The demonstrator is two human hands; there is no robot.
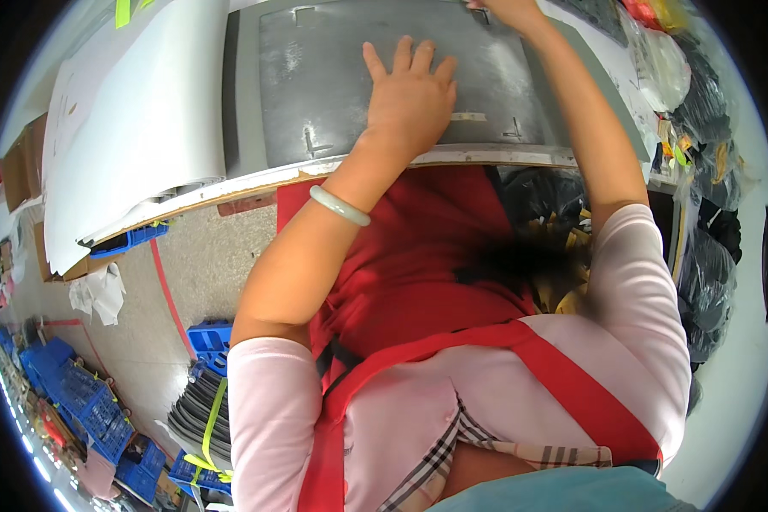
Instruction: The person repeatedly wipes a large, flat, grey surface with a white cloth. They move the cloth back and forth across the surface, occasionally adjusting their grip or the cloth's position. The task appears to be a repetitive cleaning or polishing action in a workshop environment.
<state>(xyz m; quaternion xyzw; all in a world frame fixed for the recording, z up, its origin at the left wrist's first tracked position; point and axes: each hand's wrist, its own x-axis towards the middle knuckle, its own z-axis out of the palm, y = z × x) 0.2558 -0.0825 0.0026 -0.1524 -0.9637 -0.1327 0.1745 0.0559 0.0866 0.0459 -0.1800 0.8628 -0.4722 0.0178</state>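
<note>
A dark grey rectangular sheet (333, 94) with scuffed whitish patches lies on the table, with black L-shaped marks near its corners. My left hand (411, 96) rests flat on it with the fingers spread, holding nothing; a pale bangle (340, 206) circles that wrist. Reaching to the far right corner of the sheet, my right hand (510, 10) is partly cut off by the top of the picture. Its fingertips are pinched together beside the corner mark there, and I cannot make out what is between them. A small pale strip (468, 117) lies right of my left wrist.
Large white sheets (136, 111) curl over the table's left side. The table edge (520, 156) runs just before my red apron (418, 247). Plastic bags (661, 72) crowd the right. Blue crates (77, 401) and a bundle of black strips (200, 416) stand at lower left.
</note>
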